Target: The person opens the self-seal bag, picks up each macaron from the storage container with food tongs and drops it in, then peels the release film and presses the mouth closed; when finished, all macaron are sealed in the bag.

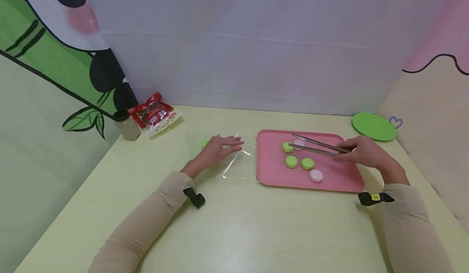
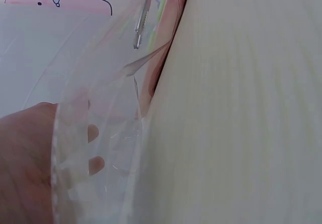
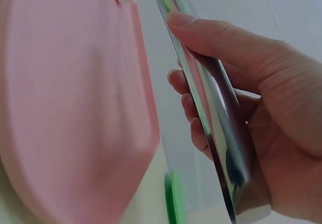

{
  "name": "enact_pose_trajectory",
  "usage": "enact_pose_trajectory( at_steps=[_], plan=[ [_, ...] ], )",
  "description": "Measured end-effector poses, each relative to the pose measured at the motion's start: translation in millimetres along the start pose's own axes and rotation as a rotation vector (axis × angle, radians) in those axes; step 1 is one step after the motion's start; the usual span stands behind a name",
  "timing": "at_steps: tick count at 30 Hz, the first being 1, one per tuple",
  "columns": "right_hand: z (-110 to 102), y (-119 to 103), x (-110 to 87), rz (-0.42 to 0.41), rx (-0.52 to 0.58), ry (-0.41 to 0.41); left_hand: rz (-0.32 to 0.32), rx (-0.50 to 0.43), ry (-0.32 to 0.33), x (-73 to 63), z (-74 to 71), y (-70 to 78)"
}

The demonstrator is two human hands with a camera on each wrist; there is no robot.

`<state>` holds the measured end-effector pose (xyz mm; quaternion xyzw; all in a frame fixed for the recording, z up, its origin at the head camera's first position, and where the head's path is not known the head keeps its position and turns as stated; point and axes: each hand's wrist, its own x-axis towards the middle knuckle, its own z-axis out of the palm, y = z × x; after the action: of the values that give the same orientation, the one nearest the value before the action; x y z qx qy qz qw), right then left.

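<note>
Head view showed your right hand [image 1: 362,153] gripping tongs [image 1: 318,142] lengthwise across the tray [image 1: 340,177], their parted tips pointing left over the far cookies [image 1: 286,148] in its left half, while your left hand [image 1: 218,147], fingers outstretched, was at the clear bag [image 1: 239,167] just left of the tray.

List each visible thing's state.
Silver metal tongs: spread, held by right hand
Clear plastic bag: at left hand, opening unclear
Pink rectangular tray: holding five green and pink macarons
Red plastic packet: plump, seal unclear
Beige jar: standing, dark lid on
Round green disc: lying flat
</note>
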<state>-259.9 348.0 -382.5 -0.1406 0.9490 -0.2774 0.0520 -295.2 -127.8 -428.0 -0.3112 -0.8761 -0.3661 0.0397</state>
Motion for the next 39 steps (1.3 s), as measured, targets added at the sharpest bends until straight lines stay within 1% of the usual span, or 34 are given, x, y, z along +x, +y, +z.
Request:
enact_pose_trajectory(
  at_steps=[5,12,23,31,39],
  plan=[
    [-4.0,15.6,-5.6,0.048,-0.002,-0.007,-0.006,0.004,-0.001,-2.1,0.5,0.5],
    [-3.9,26.9,-8.7,0.064,-0.002,0.004,-0.008,0.02,-0.006,-1.3,1.3,-0.4],
    [-0.4,26.4,-4.1,0.053,-0.006,0.012,-0.001,0.014,-0.002,-1.0,0.7,-0.3],
    [2.9,28.3,-4.2,0.02,-0.01,0.02,-0.016,0.011,-0.01,-0.4,0.1,0.3],
    [0.3,27.2,-5.4,0.02,-0.017,0.029,-0.018,0.007,-0.013,0.0,-0.3,0.4]
  ],
)
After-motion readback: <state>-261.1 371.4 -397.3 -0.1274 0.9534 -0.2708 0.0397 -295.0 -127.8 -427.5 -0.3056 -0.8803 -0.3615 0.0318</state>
